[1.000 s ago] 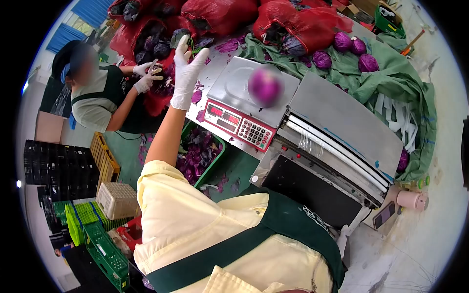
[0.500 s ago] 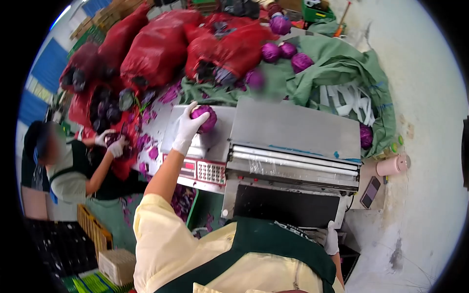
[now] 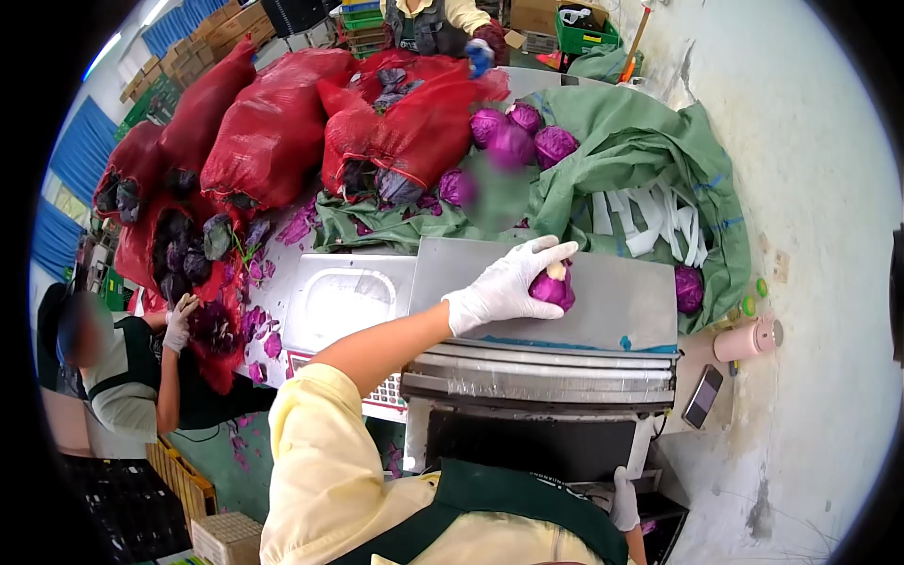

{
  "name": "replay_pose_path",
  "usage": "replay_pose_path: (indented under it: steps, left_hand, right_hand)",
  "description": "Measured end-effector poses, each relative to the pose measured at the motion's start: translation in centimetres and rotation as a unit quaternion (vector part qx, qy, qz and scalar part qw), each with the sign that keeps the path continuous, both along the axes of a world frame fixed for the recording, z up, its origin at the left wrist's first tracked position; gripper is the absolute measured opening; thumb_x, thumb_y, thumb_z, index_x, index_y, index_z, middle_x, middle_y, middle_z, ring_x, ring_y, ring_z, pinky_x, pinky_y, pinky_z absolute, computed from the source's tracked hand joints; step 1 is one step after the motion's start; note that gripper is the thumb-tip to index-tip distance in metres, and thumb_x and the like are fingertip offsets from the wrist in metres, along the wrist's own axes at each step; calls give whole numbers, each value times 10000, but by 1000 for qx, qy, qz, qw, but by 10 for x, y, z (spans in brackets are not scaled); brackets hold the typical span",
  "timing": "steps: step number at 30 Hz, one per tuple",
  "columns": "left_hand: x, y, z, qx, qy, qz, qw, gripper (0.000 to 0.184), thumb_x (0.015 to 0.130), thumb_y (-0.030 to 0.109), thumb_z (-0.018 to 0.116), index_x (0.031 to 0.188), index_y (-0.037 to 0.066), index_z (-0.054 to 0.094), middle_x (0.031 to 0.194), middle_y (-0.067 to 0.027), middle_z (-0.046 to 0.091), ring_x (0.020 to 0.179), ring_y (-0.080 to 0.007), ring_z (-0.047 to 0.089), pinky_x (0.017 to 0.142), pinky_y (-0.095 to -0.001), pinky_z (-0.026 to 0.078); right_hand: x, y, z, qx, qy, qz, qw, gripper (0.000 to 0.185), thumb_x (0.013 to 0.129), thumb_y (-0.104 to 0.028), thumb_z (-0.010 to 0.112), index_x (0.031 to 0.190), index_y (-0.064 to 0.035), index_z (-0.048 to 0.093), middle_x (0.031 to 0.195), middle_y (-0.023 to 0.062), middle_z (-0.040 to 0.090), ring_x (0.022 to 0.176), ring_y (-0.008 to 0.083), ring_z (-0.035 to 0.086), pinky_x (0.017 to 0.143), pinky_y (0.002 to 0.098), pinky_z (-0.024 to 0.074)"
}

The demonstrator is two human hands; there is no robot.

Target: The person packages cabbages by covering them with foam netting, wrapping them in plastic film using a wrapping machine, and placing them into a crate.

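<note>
My left hand point(image 3: 499, 290), in a white glove, is closed around a red cabbage point(image 3: 554, 292). The pale cut stem of the cabbage points up. Hand and cabbage are over the flat metal top point(image 3: 612, 292) of a film wrapping machine. Below that top run the machine's white rollers with clear film point(image 3: 546, 386) and a black plate point(image 3: 527, 444). My right hand point(image 3: 624, 501), also gloved, is low beside the machine's front right corner; its fingers are mostly hidden. To the left stands a weighing scale point(image 3: 344, 301) with a keypad, its white platform bare.
Red mesh sacks point(image 3: 273, 132) of cabbages lie at the back left. Several loose cabbages point(image 3: 556, 146) rest by a green cloth point(image 3: 659, 122) holding white strips. A co-worker point(image 3: 122, 363) handles cabbage at left; another person point(image 3: 433, 28) stands behind. A pink bottle point(image 3: 744, 341) and phone point(image 3: 702, 395) are right.
My left hand has carried the cabbage rightward from above the scale to over the wrapping machine's top. The person at the back now shows more. My right hand stays low beside the machine.
</note>
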State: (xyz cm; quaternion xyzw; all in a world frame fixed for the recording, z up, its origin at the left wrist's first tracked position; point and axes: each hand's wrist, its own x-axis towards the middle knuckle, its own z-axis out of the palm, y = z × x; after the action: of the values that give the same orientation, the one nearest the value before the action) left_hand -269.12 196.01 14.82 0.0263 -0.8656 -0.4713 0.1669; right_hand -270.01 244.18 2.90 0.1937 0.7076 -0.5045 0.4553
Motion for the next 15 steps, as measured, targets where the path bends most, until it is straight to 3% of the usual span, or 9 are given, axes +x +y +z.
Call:
replay_pose_path:
  steps: [2, 3, 4, 5, 6, 7, 9, 12, 15]
  left_hand:
    - [-8, -17, 11, 239, -67, 8, 969, 751, 768, 307, 777, 1386, 50, 435, 1289, -174, 518, 1221, -235, 486, 1037, -334, 377]
    - [-27, -64, -38, 171, 20, 14, 985, 732, 773, 346, 777, 1355, 34, 462, 1222, -139, 566, 1179, -195, 511, 995, -326, 412]
    - [-33, -98, -45, 98, -49, 121, 987, 701, 773, 381, 766, 1309, 20, 495, 1176, -151, 595, 1150, -225, 550, 956, -354, 451]
    - [-41, -143, -59, -105, -115, 251, 956, 761, 744, 385, 766, 1342, 37, 449, 1233, -169, 565, 1175, -276, 534, 953, -392, 458]
    - [-48, -187, -73, -276, -208, 366, 864, 824, 715, 388, 765, 1375, 53, 403, 1289, -188, 534, 1200, -326, 517, 951, -430, 465]
    - [-48, -216, -95, -392, -222, 344, 824, 933, 681, 357, 779, 1437, 77, 308, 1414, -154, 432, 1302, -320, 426, 1003, -474, 419]
    - [-52, -247, -109, -452, -297, 249, 803, 1010, 664, 308, 792, 1476, 86, 234, 1487, -127, 343, 1362, -319, 348, 1056, -497, 365]
    - [-65, -256, -111, -441, -296, 185, 827, 1039, 644, 324, 800, 1490, 122, 232, 1434, -176, 386, 1326, -345, 380, 1055, -468, 376]
    - [-74, -241, -87, -362, -426, 117, 821, 1020, 591, 327, 830, 1454, 145, 317, 1309, -216, 455, 1208, -362, 476, 1004, -436, 425]
  right_hand:
    - [-1, -2, 4, -5, -15, 1, 1000, 697, 864, -624, 550, 1211, -27, 459, 948, 161, 617, 795, 264, 645, 682, 374, 548]
    - [-1, -3, 3, -2, -21, -5, 1000, 701, 865, -622, 550, 1214, -22, 460, 936, 169, 612, 825, 261, 637, 688, 372, 548]
    - [-1, -3, 2, 2, -26, -11, 1000, 704, 865, -620, 550, 1217, -17, 461, 924, 177, 608, 855, 257, 629, 695, 370, 548]
    - [-5, -7, -1, -1, -27, -12, 1000, 704, 865, -620, 550, 1217, -17, 461, 924, 177, 608, 855, 257, 629, 695, 370, 548]
    - [-4, -5, 2, 3, -41, -13, 999, 705, 873, -621, 535, 1224, -14, 465, 960, 184, 610, 896, 267, 622, 736, 383, 541]
    - [-4, -3, 2, 7, -52, -13, 999, 706, 880, -623, 519, 1230, -11, 469, 996, 191, 612, 937, 276, 614, 777, 395, 534]
    - [-3, 2, 0, 0, -61, -22, 998, 707, 882, -603, 534, 1257, -11, 443, 1047, 200, 595, 968, 296, 601, 817, 413, 518]
    - [-1, 8, -3, -24, -93, -48, 994, 731, 886, -544, 579, 1336, -9, 362, 1201, 227, 542, 1062, 354, 561, 937, 469, 470]
    - [4, 15, -1, -13, -109, -77, 991, 718, 885, -543, 582, 1317, -14, 363, 1261, 248, 494, 1090, 365, 544, 939, 466, 465]
